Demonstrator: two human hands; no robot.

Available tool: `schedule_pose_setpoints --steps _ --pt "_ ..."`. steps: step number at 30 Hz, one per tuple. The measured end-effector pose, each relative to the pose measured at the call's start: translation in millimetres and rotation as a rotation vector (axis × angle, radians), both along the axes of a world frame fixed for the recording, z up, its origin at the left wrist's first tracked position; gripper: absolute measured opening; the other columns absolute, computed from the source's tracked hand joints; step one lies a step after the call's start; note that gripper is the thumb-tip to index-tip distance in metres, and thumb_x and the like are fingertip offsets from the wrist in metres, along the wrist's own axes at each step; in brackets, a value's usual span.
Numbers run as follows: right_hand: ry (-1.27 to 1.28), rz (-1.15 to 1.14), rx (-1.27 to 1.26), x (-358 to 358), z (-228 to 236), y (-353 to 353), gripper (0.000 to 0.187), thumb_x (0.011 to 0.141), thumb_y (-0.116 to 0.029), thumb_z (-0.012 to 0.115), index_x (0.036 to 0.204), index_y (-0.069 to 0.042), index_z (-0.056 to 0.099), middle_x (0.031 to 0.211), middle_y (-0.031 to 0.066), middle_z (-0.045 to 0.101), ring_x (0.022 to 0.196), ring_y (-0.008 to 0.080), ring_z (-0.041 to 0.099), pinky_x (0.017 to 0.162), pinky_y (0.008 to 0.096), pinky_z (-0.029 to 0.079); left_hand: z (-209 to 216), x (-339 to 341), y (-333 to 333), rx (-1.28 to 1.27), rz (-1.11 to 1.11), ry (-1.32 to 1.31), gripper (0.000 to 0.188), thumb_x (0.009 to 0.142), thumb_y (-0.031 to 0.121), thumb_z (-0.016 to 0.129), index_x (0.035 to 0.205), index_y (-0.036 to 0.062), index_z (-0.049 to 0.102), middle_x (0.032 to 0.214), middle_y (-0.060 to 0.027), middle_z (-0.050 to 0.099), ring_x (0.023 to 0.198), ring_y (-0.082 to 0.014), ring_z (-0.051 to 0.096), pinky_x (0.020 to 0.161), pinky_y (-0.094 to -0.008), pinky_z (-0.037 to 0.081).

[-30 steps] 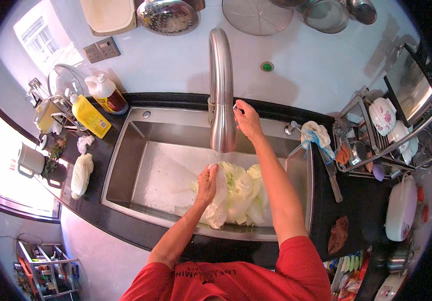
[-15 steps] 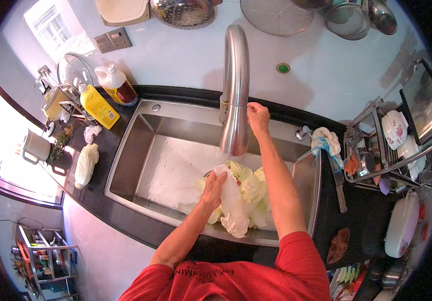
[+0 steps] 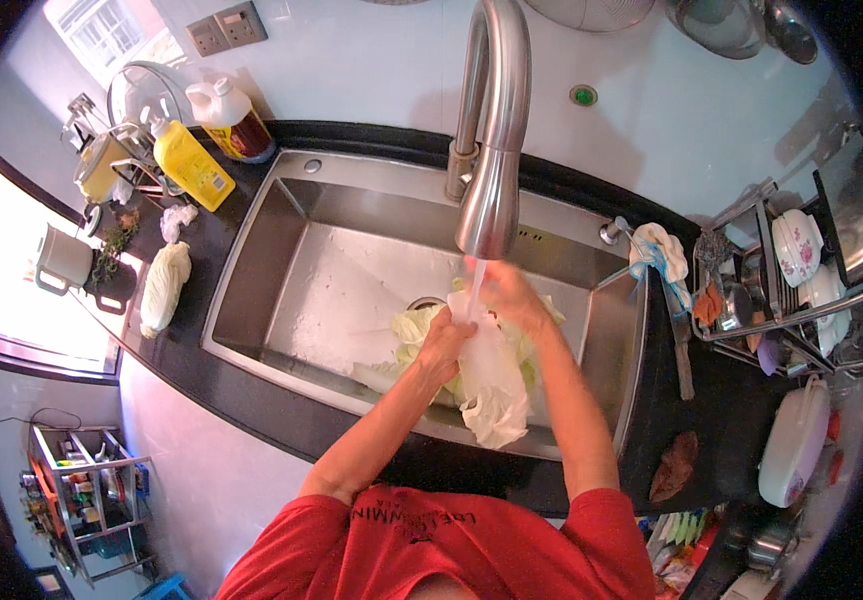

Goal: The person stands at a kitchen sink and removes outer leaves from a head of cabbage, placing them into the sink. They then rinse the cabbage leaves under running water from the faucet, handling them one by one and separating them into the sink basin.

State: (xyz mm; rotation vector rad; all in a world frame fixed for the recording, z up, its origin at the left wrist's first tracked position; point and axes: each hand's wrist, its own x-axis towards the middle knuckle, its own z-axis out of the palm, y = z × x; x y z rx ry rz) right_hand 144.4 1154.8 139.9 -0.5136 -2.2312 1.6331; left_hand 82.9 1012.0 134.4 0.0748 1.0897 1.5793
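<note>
Kitchen, by its steel sink [image 3: 351,275], faucet [image 3: 508,130] and dish rack [image 3: 786,319].

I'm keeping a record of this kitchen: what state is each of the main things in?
Faucet: running
Sink: holding loose leaves
Cabbage leaf: held under the water stream
Left hand: closed on the leaf
Right hand: blurred; contact with the leaf unclear
Whole cabbage: lying on the counter
Knife: lying on the counter
Yellow bottle: standing
Wall sockets: nothing plugged in

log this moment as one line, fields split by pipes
left hand: holding pale leaf | right hand: blurred, at water stream | faucet: running | other leaves: in sink
</note>
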Motion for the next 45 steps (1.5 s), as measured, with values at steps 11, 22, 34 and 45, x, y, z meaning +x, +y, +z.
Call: schedule_pose_setpoints --steps 11,22,34,45 --pt "-0.150 -0.231 -0.224 1 -52 -36 0.022 0.084 -0.022 0.060 0.093 -0.002 0.064 0.081 0.0008 0.060 0.076 0.0093 0.053 0.070 0.0263 0.044 -39 5 -1 -0.088 0.055 0.229 0.022 0.090 0.018 0.056 0.099 -0.0011 0.059 0.078 -0.0038 0.060 0.065 -0.0118 0.056 0.054 -0.0258 0.047" --pt "-0.064 -0.333 -0.091 23 -43 -102 0.027 0.089 -0.016 0.051 0.112 -0.002 0.057 0.095 0.0026 0.060 0.086 0.0097 0.052 0.079 0.0262 0.043 -48 -19 2 -0.106 0.285 0.195 0.030 0.091 0.023 0.054 0.110 -0.0004 0.055 0.096 -0.0064 0.060 0.085 -0.0151 0.057 0.075 -0.0297 0.048" --pt "-0.109 -0.306 -0.029 37 -29 -91 0.018 0.088 -0.016 0.055 0.092 0.001 0.057 0.080 -0.0003 0.059 0.072 0.0073 0.047 0.066 0.0269 0.042 -48 -37 22 -0.151 0.392 0.615 0.032 0.088 0.027 0.059 0.068 0.0026 0.057 0.063 0.0031 0.051 0.058 -0.0068 0.043 0.051 -0.0254 0.037" --pt "-0.048 -0.262 -0.174 38 -22 -91 0.027 0.082 -0.007 0.056 0.107 0.003 0.055 0.095 0.0055 0.060 0.083 0.0136 0.052 0.079 0.0277 0.042 -23 -21 21 -0.240 0.182 0.753 0.037 0.086 0.035 0.057 0.079 -0.0010 0.063 0.065 0.0011 0.056 0.061 -0.0084 0.047 0.056 -0.0298 0.042"
